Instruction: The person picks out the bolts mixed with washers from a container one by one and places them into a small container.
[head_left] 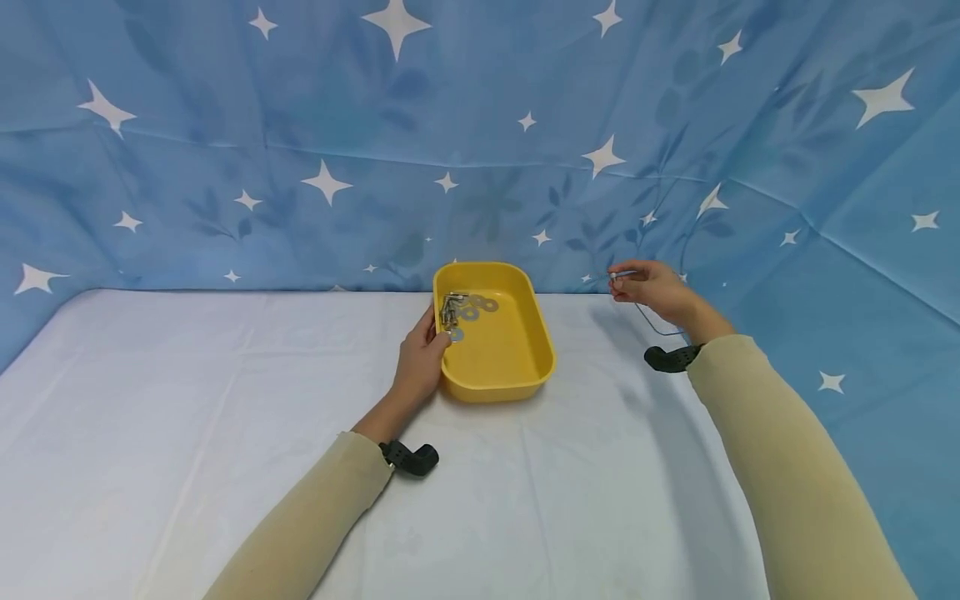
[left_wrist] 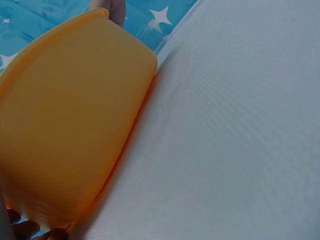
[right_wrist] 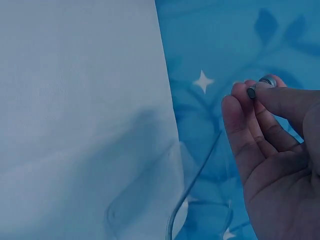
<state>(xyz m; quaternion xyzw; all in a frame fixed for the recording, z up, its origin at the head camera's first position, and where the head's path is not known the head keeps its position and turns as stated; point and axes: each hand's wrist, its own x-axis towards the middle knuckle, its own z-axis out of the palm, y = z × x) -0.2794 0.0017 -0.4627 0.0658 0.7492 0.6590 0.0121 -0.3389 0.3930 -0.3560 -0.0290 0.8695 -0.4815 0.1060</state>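
Note:
A yellow tray (head_left: pixel 525 350) sits at the middle back of the white table. Several flat washers (head_left: pixel 477 307) and a few bolts (head_left: pixel 450 308) lie in its far left corner. My left hand (head_left: pixel 431 340) grips the tray's left rim, thumb over the edge; the left wrist view shows the tray's outer wall (left_wrist: pixel 75 125) and fingertips (left_wrist: pixel 30 230) beneath it. To the right of the tray, my right hand (head_left: pixel 619 280) is raised and pinches a small metal piece (right_wrist: pixel 260 88) between thumb and fingertips (right_wrist: pixel 234 107). A thin wire (right_wrist: pixel 195 180) hangs down from that hand.
A white cloth covers the table (head_left: pixel 187 400). A blue star-patterned curtain (head_left: pixel 300 150) closes off the back and right side, just behind the tray and my right hand. Black camera mounts sit on both wrists (head_left: pixel 408 458).

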